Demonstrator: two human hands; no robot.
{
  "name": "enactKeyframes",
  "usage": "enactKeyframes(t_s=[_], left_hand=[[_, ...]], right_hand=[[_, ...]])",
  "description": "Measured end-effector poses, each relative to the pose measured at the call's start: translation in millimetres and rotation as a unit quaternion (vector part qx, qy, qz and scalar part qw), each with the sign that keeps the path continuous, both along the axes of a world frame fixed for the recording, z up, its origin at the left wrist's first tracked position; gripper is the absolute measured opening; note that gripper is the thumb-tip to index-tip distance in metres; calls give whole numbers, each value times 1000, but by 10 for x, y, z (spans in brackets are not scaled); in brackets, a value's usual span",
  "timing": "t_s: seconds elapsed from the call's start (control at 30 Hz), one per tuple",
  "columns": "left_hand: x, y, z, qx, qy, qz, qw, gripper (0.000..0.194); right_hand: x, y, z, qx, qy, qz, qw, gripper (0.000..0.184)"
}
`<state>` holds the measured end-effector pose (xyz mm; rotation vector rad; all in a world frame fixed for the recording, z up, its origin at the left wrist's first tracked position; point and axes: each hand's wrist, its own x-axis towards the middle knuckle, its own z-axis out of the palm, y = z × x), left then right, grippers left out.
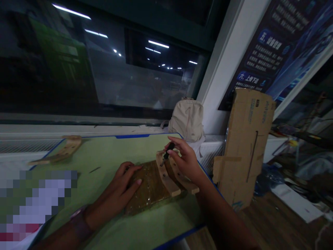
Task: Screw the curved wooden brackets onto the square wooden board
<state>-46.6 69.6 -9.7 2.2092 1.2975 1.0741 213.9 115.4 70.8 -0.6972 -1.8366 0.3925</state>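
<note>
A small black-handled screwdriver [169, 150] is pinched in the fingers of my right hand [186, 157]. Its short metal tip points down at a hole in a curved wooden piece [166, 178]. Beside that lies a second curved wooden piece [183, 177], also with holes, partly behind my right hand. Both rest across the right end of a flat brown block wrapped in shiny clear tape [149, 187]. My left hand [123, 185] lies on the block's left part, fingers spread and holding nothing.
The green tabletop [104, 152] has a blue edge. Another holed wooden piece [65, 151] sits at its far left corner, with a thin dark item [94, 169] nearby. Behind stands a beige backpack [187, 119]; at right, flattened cardboard [247, 149] leans by the wall.
</note>
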Motion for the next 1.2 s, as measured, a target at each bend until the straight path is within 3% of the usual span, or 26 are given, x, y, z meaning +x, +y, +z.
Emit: enactKeyframes(t_s=[0.13, 0.23, 0.37, 0.47, 0.63, 0.73, 0.87, 1.0, 1.1, 1.2], left_hand=[[-3, 3, -18, -9, 2, -6, 1000, 34], [-2, -1, -13, -8, -2, -7, 1000, 34], [2, -22, 31, -12, -1, -7, 1000, 35], [5, -28, 70, -18, 2, -10, 1000, 35], [6, -29, 99, -22, 7, -15, 1000, 36], [5, -36, 101, -30, 6, -17, 999, 36], [8, -43, 106, -29, 2, -15, 999, 35], [9, -48, 125, -27, 4, -8, 1000, 36], [11, -52, 140, -26, 11, -9, 1000, 36], [13, -49, 136, -22, 12, -9, 1000, 35]], right_hand=[[31, 50, -12, 89, -6, -101, 991, 29], [28, 7, 62, 120, -38, -53, 991, 21], [-3, -36, 86, 42, -44, 31, 998, 34], [-13, 13, 5, -18, -3, 28, 999, 32], [9, 57, -4, 25, 11, -77, 997, 24], [6, -1, 86, 51, -36, -19, 998, 26], [-30, -50, 78, -11, -14, 52, 998, 28], [-43, -13, -23, -55, 58, -3, 997, 30], [-29, 7, -11, -17, 58, -46, 997, 30], [-15, -5, 59, 25, 1, -19, 1000, 25]])
